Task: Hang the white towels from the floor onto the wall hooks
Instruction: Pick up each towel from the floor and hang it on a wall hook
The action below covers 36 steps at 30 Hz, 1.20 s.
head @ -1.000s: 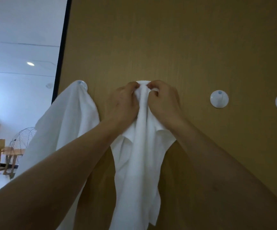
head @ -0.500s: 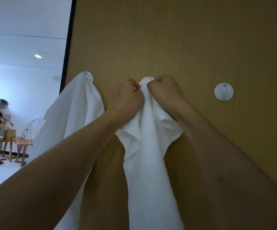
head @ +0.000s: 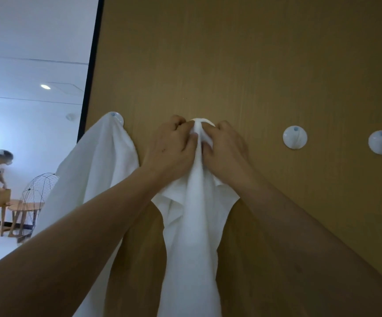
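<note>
One white towel already hangs on the leftmost hook while both hands, left hand and right hand, pinch a second towel over the next hook, leaving two hooks bare.

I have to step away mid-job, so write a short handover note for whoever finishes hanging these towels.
Left hand and right hand: both grip the second towel at the second hook, bunching it over the hook.
Done: first towel hangs from the leftmost hook.
Left: seat this towel and let go. Two bare hooks wait to the right. The floor is out of view.
</note>
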Tool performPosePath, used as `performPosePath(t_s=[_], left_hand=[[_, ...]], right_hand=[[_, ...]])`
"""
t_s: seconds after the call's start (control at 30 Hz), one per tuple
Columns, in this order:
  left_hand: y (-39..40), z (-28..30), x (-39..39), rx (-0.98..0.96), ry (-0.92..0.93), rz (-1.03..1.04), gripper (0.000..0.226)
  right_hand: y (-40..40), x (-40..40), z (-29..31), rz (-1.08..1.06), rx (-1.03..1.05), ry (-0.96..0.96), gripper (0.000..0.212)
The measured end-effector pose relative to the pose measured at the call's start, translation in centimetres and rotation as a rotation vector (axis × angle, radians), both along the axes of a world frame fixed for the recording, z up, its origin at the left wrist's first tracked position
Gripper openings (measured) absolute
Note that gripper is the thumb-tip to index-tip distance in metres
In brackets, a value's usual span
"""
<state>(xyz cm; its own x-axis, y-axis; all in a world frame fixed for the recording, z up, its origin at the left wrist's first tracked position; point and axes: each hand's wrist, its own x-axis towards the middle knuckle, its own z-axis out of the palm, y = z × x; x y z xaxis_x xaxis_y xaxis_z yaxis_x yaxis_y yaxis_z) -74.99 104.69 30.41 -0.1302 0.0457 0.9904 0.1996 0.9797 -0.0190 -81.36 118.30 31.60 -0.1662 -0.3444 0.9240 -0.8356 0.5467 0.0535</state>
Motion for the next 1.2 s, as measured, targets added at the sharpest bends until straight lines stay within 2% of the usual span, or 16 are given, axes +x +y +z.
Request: performPosePath(t_s=[0.07,0.13,0.23,0.3,0.4,0.47,0.53,0.6,0.63,0.7,0.77,0.83,0.93,1.07,1.13,1.2], left_hand=[[0.0,-0.3,-0.1,-0.007,-0.028,0.011,0.048],[-0.1,-0.2,-0.2,0.011,-0.054,-0.023,0.05],[-0.4,0.5,0.0,0.087,-0.114,-0.067,0.053],[-0.4,0.9,0.3,0.118,-0.131,-0.065,0.045],[-0.4,1.5,0.5,0.211,-0.175,-0.079,0.026],[-0.6,1.7,0.4,0.304,-0.243,-0.132,0.017],[-0.5,1.4,0.4,0.37,-0.282,-0.197,0.018],[-0.2,0.7,0.3,0.312,-0.218,-0.157,0.024],[-0.2,0.2,0.2,0.253,-0.16,-0.099,0.026],[-0.4,-0.4,0.0,0.177,-0.078,-0.02,0.027],[-0.8,-0.7,-0.2,0.12,-0.072,-0.024,0.03],[-0.8,-1.5,-0.3,0.118,-0.104,-0.071,0.027],[-0.1,-3.4,0.1,0.194,-0.114,-0.212,0.02],[0.5,-7.1,1.0,0.332,-0.165,-0.314,0.045],[0.9,-9.1,1.4,0.365,-0.222,-0.288,0.052],[1.0,-10.6,2.0,0.332,-0.283,-0.174,0.056]], right_hand=[[-0.2,0.2,-0.1,0.011,0.028,-0.032,0.04],[-0.3,0.6,0.0,0.118,0.01,-0.152,0.042],[-0.1,1.2,1.1,0.255,-0.036,-0.354,0.022],[0.4,1.4,2.1,0.362,-0.083,-0.487,0.018],[1.3,1.7,3.1,0.432,-0.076,-0.617,0.032],[1.3,1.8,3.0,0.299,-0.027,-0.534,0.034],[0.6,1.7,2.2,-0.002,0.004,-0.249,0.03],[-0.3,1.7,1.1,-0.249,0.028,0.038,0.027],[-0.7,1.5,0.6,-0.277,0.032,0.097,0.028],[-1.0,0.9,-0.4,-0.214,0.01,0.057,0.022],[-1.1,0.3,-1.5,-0.017,-0.058,-0.097,0.016],[-1.3,0.4,-3.0,0.153,-0.119,-0.206,0.02],[-2.1,1.0,-5.3,0.142,-0.137,-0.238,0.033],[-2.7,2.8,-7.5,0.216,-0.193,-0.42,0.051],[-2.3,3.8,-8.9,0.193,-0.149,-0.408,0.069],[-1.5,4.6,-10.4,0.138,-0.079,-0.374,0.079]])
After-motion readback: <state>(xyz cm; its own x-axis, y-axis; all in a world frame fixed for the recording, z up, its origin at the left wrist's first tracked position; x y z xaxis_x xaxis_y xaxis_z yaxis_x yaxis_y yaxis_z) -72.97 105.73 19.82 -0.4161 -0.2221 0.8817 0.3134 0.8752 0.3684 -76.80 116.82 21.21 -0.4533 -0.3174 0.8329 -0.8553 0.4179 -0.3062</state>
